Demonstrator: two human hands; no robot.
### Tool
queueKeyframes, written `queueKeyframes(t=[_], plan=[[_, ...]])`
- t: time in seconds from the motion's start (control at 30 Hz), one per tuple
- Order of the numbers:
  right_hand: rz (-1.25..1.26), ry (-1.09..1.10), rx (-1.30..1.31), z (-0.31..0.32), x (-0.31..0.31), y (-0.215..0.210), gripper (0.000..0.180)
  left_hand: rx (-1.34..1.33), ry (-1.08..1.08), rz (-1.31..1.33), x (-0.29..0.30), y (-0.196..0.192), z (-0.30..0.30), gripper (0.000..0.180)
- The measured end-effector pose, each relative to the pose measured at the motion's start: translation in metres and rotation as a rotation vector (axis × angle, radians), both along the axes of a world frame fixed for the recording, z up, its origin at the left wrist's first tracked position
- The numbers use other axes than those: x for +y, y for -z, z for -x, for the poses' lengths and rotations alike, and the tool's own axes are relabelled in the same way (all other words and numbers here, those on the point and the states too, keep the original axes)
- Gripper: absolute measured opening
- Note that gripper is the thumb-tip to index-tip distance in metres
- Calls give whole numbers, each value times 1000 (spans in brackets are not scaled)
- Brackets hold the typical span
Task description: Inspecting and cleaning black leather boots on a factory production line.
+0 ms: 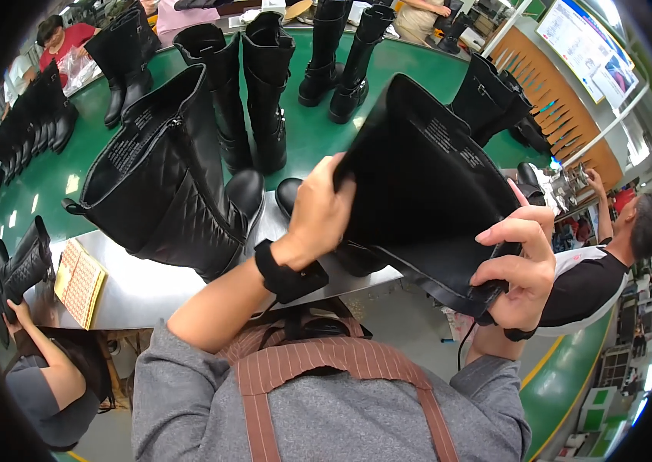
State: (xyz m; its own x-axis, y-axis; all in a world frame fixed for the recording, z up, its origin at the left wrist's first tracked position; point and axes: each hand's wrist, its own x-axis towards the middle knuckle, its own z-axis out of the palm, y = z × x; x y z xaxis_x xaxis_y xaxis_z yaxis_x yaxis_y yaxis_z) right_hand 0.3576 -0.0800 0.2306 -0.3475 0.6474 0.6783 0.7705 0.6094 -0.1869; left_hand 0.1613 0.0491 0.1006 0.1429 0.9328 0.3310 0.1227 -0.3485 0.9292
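A tall black boot (pixel 418 185) is in front of me, its wide shaft opening tipped toward me so that the dark lining shows. My left hand (pixel 318 208) is closed on the left edge of the shaft, some fingers inside the opening. On the other side my right hand (pixel 522 266) grips the rim, fingers curled over it and thumb hidden. The foot of this boot is mostly hidden behind the shaft. Just left of it, another tall black boot (pixel 160 196) with quilted stitching and a side zip stands on the metal bench edge (pixel 137 281), touched by neither hand.
Several black boots (pixel 264 92) stand on the green table (pixel 310 146). A yellow patterned pad (pixel 80 281) lies at the left. A co-worker handles a boot (pixel 22 262) at far left; another person (pixel 595 277) is close on my right. A slatted wooden rack (pixel 565 108) rises behind.
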Motion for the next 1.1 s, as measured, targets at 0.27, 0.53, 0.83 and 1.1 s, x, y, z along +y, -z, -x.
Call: queueKeyframes(t=[0.27,0.53,0.83,1.1], plan=[[-255,42,53,-29,14,21,18,-126,106,95,19,11,9,29],[-165,86,159,-25,27,24,29,-117,179,136,22,15,9,33],[-254,253,443,-8,60,61,96,-10,159,100,-13,52,40,73],[111,-156,994,-30,33,184,92,248,309,646,-43,117,32,37]])
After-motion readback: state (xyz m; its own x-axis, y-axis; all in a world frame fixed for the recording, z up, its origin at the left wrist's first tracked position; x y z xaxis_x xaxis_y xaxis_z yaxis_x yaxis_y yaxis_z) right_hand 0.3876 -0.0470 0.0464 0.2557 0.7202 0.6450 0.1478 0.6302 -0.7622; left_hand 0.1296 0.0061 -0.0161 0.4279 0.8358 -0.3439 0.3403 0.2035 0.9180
